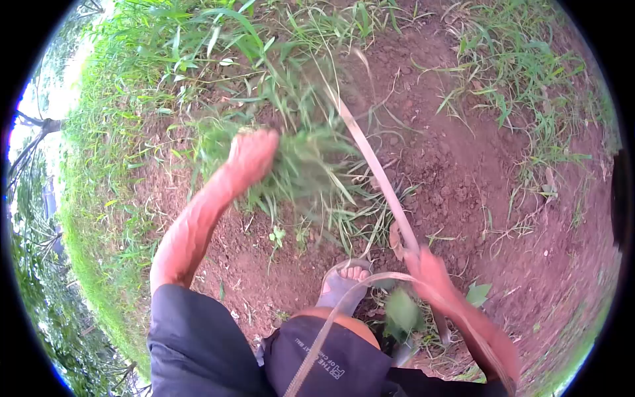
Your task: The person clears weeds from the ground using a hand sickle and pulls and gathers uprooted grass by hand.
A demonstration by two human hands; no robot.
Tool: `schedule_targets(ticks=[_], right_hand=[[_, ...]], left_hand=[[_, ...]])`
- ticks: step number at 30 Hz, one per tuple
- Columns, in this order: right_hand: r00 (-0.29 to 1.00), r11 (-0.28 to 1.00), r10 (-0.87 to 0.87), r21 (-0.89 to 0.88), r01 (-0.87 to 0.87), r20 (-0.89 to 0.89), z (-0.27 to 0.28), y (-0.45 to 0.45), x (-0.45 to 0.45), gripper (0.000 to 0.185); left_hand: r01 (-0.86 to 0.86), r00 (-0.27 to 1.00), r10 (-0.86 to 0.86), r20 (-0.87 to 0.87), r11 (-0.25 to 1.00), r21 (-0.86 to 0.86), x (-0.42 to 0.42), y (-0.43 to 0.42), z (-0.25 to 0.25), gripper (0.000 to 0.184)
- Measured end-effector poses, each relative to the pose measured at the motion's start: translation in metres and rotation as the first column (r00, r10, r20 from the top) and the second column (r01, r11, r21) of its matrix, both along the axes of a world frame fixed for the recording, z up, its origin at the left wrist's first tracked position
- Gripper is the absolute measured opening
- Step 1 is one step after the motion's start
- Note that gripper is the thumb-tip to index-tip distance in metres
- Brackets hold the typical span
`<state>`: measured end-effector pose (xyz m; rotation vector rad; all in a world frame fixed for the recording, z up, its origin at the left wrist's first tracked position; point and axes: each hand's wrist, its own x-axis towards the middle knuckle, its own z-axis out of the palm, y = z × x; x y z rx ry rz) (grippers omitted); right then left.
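My left hand is closed around a bunch of green grass, blurred by motion, above the reddish soil. Its fingers are wrapped in and the blades spread out to the right. My right hand, lower right, is closed on a long pale wooden stick. The stick slants from that hand up and to the left, its far end reaching the grass near the top middle. A thin curved strap or cord passes from the bottom over my right wrist.
Reddish bare soil lies to the right, with grass tufts at the upper right. Tall grass lines the left. My sandalled foot and a green leaf are at the bottom centre. Trees stand far left.
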<state>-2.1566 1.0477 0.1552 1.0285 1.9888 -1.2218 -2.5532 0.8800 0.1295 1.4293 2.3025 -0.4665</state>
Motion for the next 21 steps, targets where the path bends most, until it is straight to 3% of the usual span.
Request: schedule_targets(ticks=[1, 2, 3, 5, 7, 9, 11, 12, 14, 16, 17, 18, 19, 21], right_hand=[[0.979, 0.994, 0.074, 0.092, -0.057, -0.192, -0.016, 0.000, -0.024, 0.039], [0.915, 0.978, 0.159, 0.187, -0.093, -0.371, -0.031, -0.001, -0.049, 0.041], [0.931, 0.994, 0.088, 0.097, -0.057, -0.354, -0.030, 0.004, -0.085, 0.043], [0.956, 1.000, -0.022, -0.001, 0.023, -0.293, -0.023, 0.009, -0.149, 0.047], [0.950, 0.996, -0.078, 0.023, 0.089, -0.303, -0.019, 0.002, -0.180, 0.046], [0.932, 0.989, -0.109, 0.060, 0.137, -0.345, -0.021, 0.003, -0.180, 0.045], [0.970, 1.000, 0.002, 0.016, 0.002, -0.242, -0.023, 0.007, -0.165, 0.034], [0.960, 0.997, 0.035, 0.071, -0.016, -0.276, -0.016, 0.009, -0.140, 0.029], [0.884, 0.879, 0.440, 0.277, -0.388, -0.156, -0.029, 0.023, -0.068, 0.025], [0.924, 0.924, 0.350, 0.221, -0.313, -0.155, -0.024, 0.032, 0.015, 0.031], [0.967, 0.995, -0.100, 0.006, 0.101, 0.235, -0.018, 0.036, 0.041, 0.042], [0.983, 0.991, -0.010, 0.130, -0.014, 0.185, -0.014, 0.033, 0.077, 0.047], [0.993, 0.987, -0.064, 0.156, 0.048, 0.098, -0.004, 0.027, 0.104, 0.045], [0.993, 0.977, -0.115, 0.183, 0.111, 0.009, 0.005, 0.028, 0.113, 0.043]], left_hand=[[0.149, 0.979, -0.113, -0.170, 0.965, 0.214, -0.023, 0.002, -0.010, 0.009], [0.114, 0.979, -0.071, -0.192, 0.968, 0.224, -0.042, 0.021, -0.005, 0.010], [0.070, 0.981, -0.023, -0.195, 0.969, 0.237, -0.059, 0.039, -0.002, 0.019], [0.094, 0.966, -0.025, -0.257, 0.961, 0.259, -0.080, 0.067, 0.003, 0.067], [-0.016, 0.988, 0.049, -0.146, 0.975, 0.221, -0.099, 0.084, 0.006, 0.075], [-0.063, 0.991, 0.087, -0.106, 0.975, 0.214, -0.116, 0.080, -0.013, 0.071], [-0.119, 0.988, 0.136, -0.070, 0.971, 0.209, -0.135, 0.068, -0.033, 0.068], [-0.137, 0.989, 0.143, -0.045, 0.984, 0.112, -0.141, 0.054, -0.043, 0.060], [-0.161, 0.987, 0.162, 0.020, 0.986, -0.034, -0.121, 0.050, -0.028, 0.043], [-0.082, 0.982, 0.097, 0.164, 0.992, -0.100, -0.075, 0.035, -0.007, 0.031], [0.013, 0.962, 0.017, 0.271, 0.994, -0.107, -0.061, 0.027, -0.010, 0.030], [0.136, 0.940, -0.081, 0.331, 0.980, -0.147, -0.039, 0.023, -0.010, 0.030], [0.254, 0.904, -0.167, 0.392, 0.950, -0.181, -0.018, 0.025, -0.011, 0.031], [0.201, 0.891, -0.194, 0.411, 0.979, 0.025, 0.009, 0.041, -0.005, 0.024]])
